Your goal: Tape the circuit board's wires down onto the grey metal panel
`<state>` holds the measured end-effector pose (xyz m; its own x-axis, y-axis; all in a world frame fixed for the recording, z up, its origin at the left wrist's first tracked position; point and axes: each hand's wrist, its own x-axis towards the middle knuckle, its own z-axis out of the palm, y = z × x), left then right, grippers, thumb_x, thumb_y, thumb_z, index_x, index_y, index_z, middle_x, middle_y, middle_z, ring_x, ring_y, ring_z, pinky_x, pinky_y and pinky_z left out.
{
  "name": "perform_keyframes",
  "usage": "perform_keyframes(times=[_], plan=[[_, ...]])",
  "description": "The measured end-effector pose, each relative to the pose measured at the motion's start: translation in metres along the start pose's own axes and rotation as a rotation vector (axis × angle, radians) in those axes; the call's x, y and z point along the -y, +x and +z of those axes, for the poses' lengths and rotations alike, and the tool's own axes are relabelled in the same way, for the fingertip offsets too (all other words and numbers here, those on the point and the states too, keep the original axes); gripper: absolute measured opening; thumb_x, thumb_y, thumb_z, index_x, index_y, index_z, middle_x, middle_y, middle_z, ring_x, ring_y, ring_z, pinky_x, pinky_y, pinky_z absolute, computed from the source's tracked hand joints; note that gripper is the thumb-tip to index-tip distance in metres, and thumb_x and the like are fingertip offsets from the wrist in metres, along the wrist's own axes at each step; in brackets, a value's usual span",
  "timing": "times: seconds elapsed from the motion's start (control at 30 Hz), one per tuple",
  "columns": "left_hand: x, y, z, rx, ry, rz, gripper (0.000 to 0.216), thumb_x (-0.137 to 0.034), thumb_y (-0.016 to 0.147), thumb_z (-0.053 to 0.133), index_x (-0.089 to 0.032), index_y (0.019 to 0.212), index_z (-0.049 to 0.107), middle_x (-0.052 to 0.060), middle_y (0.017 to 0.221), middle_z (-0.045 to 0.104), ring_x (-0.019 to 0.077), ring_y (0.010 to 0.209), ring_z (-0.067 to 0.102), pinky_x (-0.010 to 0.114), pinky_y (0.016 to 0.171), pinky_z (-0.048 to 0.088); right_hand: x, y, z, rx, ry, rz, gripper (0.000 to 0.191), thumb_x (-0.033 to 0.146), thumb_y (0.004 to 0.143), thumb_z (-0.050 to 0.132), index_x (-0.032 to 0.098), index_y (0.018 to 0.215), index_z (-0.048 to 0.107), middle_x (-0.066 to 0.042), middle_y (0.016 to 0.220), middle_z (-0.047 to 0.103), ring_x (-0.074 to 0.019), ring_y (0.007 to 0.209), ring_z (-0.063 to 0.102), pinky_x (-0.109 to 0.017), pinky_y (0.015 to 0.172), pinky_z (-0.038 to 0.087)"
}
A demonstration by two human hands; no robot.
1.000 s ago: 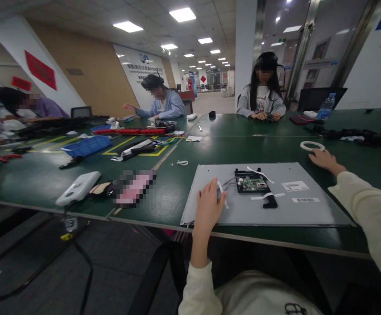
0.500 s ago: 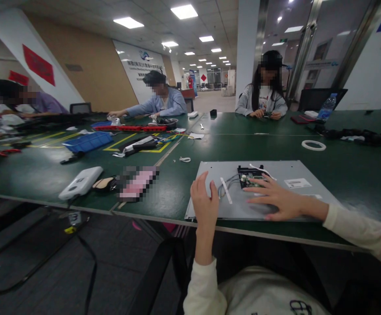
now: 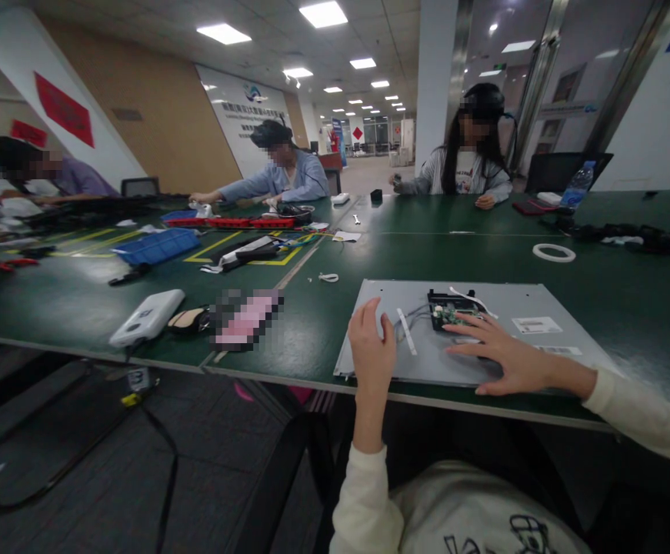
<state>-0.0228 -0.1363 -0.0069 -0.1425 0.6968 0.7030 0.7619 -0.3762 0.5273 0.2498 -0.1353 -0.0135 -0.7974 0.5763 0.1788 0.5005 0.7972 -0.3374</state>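
Observation:
In front of me a flat grey metal panel (image 3: 386,308) lies on the green table. A black frame with a green circuit board (image 3: 447,312) sits on it, thin cables (image 3: 418,314) running to its left and a white strip of tape (image 3: 407,331) across them. My left hand (image 3: 371,342) is raised at the panel's left edge, thumb and fingers apart, nothing in it. Over the panel's right half my right hand (image 3: 499,355) spreads its fingers, their tips close to the circuit board's lower edge. Whether they touch it I cannot tell.
Left of the panel lie a pink phone-shaped item (image 3: 249,319) and a white power bank (image 3: 147,317). A blue tray (image 3: 158,246) is farther off; a white ring (image 3: 554,253) lies to the right. Co-workers (image 3: 291,173) sit across the table.
My view has shifted slightly, so the panel and both hands appear a little farther right. The hands keep their poses. The person opposite has moved their hands apart.

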Motion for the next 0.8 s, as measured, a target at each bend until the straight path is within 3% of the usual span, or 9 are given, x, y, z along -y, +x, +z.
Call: perform_keyframes(times=[0.17, 0.4, 0.8], plan=[[-0.008, -0.002, 0.002, -0.023, -0.006, 0.041, 0.032, -0.018, 0.09, 0.042, -0.017, 0.119, 0.054, 0.011, 0.119, 0.059, 0.0216, 0.114, 0.052, 0.039, 0.102, 0.04, -0.004, -0.007, 0.003, -0.055, -0.003, 0.063, 0.067, 0.056, 0.077, 0.065, 0.032, 0.138, 0.049, -0.005, 0.157, 0.02, -0.0346, 0.144, 0.009, -0.059, 0.113, 0.008], [-0.007, 0.0, 0.0, 0.02, -0.077, -0.015, 0.031, -0.016, 0.09, 0.041, -0.018, 0.118, 0.055, 0.011, 0.121, 0.058, 0.021, 0.116, 0.053, 0.038, 0.103, 0.041, -0.027, -0.012, 0.007, -0.202, -0.031, 0.214, 0.066, 0.059, 0.073, 0.066, 0.024, 0.128, 0.056, -0.008, 0.157, 0.016, -0.0365, 0.144, 0.006, -0.058, 0.112, 0.019], [-0.001, 0.002, 0.003, 0.046, -0.178, -0.012, 0.029, -0.015, 0.089, 0.045, -0.017, 0.116, 0.056, 0.009, 0.118, 0.061, 0.0193, 0.113, 0.056, 0.039, 0.102, 0.043, -0.121, -0.043, 0.009, -0.455, -0.25, 0.685, 0.066, 0.07, 0.069, 0.06, 0.024, 0.116, 0.058, -0.009, 0.153, 0.025, -0.0433, 0.14, 0.019, -0.065, 0.108, 0.023]])
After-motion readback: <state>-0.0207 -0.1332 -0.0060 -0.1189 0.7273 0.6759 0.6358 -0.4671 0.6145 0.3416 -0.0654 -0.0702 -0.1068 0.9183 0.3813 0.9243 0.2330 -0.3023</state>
